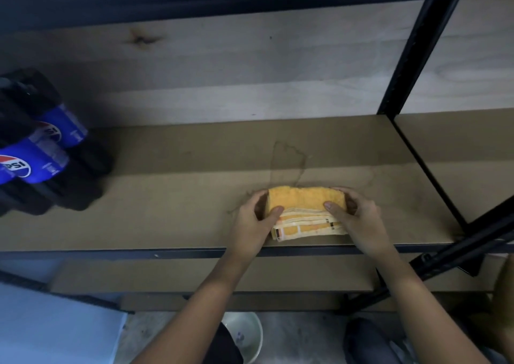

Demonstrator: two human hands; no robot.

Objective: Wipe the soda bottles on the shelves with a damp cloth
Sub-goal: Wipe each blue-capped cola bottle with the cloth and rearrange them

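Gripping a folded yellow cloth (303, 205) from both ends — left hand (254, 222) and right hand (354, 216) curl around it. It rests on the shelf (167, 196); soda bottles (36, 152) stand well apart, far left.

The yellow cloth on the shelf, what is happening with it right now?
A person holds a folded yellow cloth with both hands on the brown shelf board, near its front edge. The left hand grips its left end and the right hand its right end. The Pepsi bottles stand apart at the far left, untouched. A faint damp mark shows on the board behind the cloth. A pale bowl sits on the floor below.
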